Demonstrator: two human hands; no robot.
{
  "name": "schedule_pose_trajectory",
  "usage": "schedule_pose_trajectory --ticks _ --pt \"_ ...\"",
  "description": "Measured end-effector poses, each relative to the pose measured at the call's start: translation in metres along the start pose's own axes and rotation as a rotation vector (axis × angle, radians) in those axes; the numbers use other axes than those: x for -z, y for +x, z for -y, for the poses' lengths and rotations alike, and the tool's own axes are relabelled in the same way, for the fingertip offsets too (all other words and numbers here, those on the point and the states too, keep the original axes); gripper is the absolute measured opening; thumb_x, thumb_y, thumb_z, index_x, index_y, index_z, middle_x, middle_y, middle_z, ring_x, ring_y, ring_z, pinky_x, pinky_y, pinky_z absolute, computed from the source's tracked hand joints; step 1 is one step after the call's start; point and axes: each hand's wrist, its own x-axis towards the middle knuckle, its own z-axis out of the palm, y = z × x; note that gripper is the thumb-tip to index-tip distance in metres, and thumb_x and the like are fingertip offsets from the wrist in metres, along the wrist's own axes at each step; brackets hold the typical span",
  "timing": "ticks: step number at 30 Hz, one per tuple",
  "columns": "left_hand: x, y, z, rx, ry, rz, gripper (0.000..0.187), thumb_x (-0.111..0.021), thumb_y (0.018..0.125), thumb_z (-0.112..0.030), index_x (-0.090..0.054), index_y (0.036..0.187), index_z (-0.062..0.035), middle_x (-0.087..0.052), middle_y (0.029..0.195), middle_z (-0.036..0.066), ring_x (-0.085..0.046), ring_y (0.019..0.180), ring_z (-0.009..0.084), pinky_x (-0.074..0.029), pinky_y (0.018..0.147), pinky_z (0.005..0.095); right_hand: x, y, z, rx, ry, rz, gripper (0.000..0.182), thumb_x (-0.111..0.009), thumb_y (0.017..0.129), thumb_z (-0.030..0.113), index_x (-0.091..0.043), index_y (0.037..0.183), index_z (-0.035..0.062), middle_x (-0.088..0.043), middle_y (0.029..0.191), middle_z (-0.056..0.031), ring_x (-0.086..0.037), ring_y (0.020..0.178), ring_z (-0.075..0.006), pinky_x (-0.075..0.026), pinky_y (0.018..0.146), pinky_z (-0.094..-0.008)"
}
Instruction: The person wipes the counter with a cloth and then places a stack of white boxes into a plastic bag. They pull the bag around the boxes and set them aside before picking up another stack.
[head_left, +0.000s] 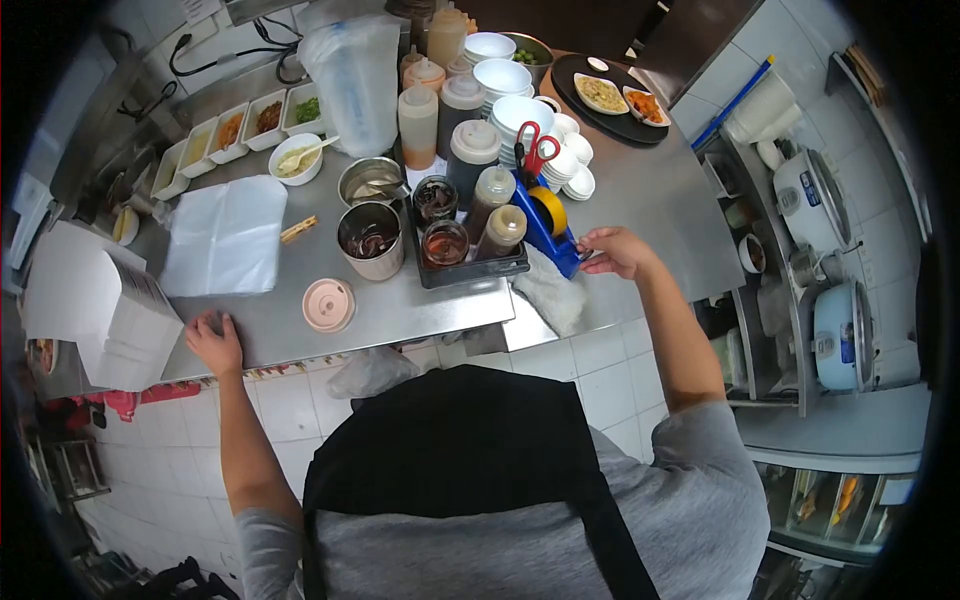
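Observation:
My left hand (215,343) lies on the steel counter's front edge with its fingers apart, holding nothing. Beside it, to the left, stands a stack of white paper boxes (125,325). A pile of clear plastic bags (225,235) lies flat just beyond. With bent fingers, my right hand (615,252) grips the front end of a blue tape dispenser (538,222) with a yellow roll (549,210). Whether a strip of tape is between the fingertips is too small to tell. Red-handled scissors (535,148) stand in the dispenser's back end. A white cloth (552,290) lies under its front end.
Sauce bottles and jars fill a black tray (475,270) mid-counter. Left of it are a metal pot (371,240) and a pink lid (328,305). White bowls (522,115) are stacked behind. A round black tray (610,100) carries two small dishes. Rice cookers (812,200) stand on right-hand shelves.

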Motion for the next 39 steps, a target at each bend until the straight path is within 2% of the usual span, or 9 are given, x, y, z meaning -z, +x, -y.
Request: schedule_pose_trajectory --ticks 5,11,16,19,21,22,27,31,39 --pt "0.002 0.001 -0.003 0.013 0.008 -0.004 0.032 -0.066 0.077 -0.026 -0.060 0.102 -0.0055 -0.050 0.110 0.015 -0.045 0.106 0.0338 -0.034 0.094 0.0439 0.014 -0.020 -0.034 0.227 0.348 0.202 0.019 -0.064 0.084 0.011 -0.061 0.098 -0.0033 -0.061 0.100 -0.0112 -0.063 0.094 -0.0263 -0.051 0.086 -0.0317" --pt "-0.002 0.001 0.003 0.022 0.001 -0.010 0.034 -0.067 0.076 -0.027 -0.061 0.103 -0.0064 -0.050 0.110 0.016 -0.045 0.107 0.0343 -0.035 0.093 0.0440 0.009 -0.017 -0.069 0.318 0.275 0.036 0.013 -0.066 0.083 0.012 -0.065 0.086 -0.0015 -0.056 0.111 -0.0093 -0.061 0.096 -0.0197 -0.048 0.087 -0.0275" --pt "0.001 0.001 0.000 -0.014 -0.155 -0.080 0.033 -0.066 0.072 -0.020 -0.061 0.099 -0.0034 -0.054 0.104 0.018 -0.047 0.104 0.0367 -0.037 0.091 0.0460 0.013 0.001 -0.080 0.519 -0.515 -0.235 0.014 -0.064 0.084 0.016 -0.064 0.085 0.0020 -0.063 0.092 -0.0040 -0.056 0.081 -0.0096 -0.046 0.075 -0.0253" --pt "0.022 -0.003 -0.030 0.278 -0.408 -0.104 0.028 -0.067 0.069 -0.014 -0.062 0.096 -0.0061 -0.056 0.101 0.015 -0.049 0.102 0.0333 -0.036 0.091 0.0453 0.021 0.018 -0.109 0.715 -0.901 -0.353 0.018 -0.058 0.083 0.015 -0.063 0.090 -0.0003 -0.062 0.070 -0.0134 -0.060 0.068 -0.0207 -0.046 0.063 -0.0343" --pt "0.041 -0.004 -0.053 0.107 -0.448 -0.222 0.028 -0.066 0.071 -0.011 -0.058 0.098 -0.0070 -0.054 0.102 0.015 -0.048 0.102 0.0330 -0.036 0.091 0.0440 0.041 0.026 -0.123 0.708 -0.865 -0.367 0.020 -0.060 0.083 0.015 -0.063 0.095 -0.0009 -0.063 0.083 -0.0146 -0.060 0.075 -0.0227 -0.047 0.070 -0.0337" --pt "0.050 -0.007 -0.069 0.120 -0.510 -0.208 0.029 -0.066 0.072 -0.010 -0.056 0.099 -0.0067 -0.053 0.103 0.016 -0.048 0.103 0.0331 -0.037 0.091 0.0421 0.029 0.008 -0.101 0.595 -0.657 -0.346 0.016 -0.060 0.082 0.009 -0.062 0.095 -0.0015 -0.063 0.092 -0.0152 -0.059 0.080 -0.0234 -0.047 0.074 -0.0324" --pt "0.143 -0.014 -0.165 -0.108 -0.876 0.003 0.047 -0.072 0.072 -0.012 -0.053 0.115 -0.0085 -0.044 0.118 0.013 -0.043 0.114 0.0289 -0.035 0.097 0.0378 -0.069 -0.092 0.045 1.214 -0.743 -0.572 0.008 -0.058 0.085 0.005 -0.057 0.084 -0.0025 -0.053 0.116 -0.0179 -0.052 0.108 -0.0247 -0.043 0.089 -0.0341" --pt "0.201 0.004 -0.196 -0.241 -0.942 0.013 0.059 -0.077 0.068 -0.019 -0.051 0.121 -0.0099 -0.042 0.121 0.013 -0.040 0.118 0.0288 -0.033 0.100 0.0390 -0.210 -0.130 0.115 1.533 -0.443 -0.153 0.004 -0.063 0.077 0.001 -0.064 0.080 -0.0003 -0.052 0.120 -0.0181 -0.048 0.116 -0.0306 -0.037 0.099 -0.0412" --pt "0.235 0.023 -0.137 0.053 -0.807 -0.140 0.054 -0.079 0.065 -0.018 -0.059 0.114 -0.0098 -0.043 0.121 0.010 -0.041 0.116 0.0246 -0.033 0.099 0.0380 -0.404 -0.103 0.145 1.421 -0.276 0.437 0.007 -0.067 0.079 0.009 -0.066 0.083 0.0035 -0.053 0.114 -0.0105 -0.053 0.107 -0.0249 -0.041 0.094 -0.0349"
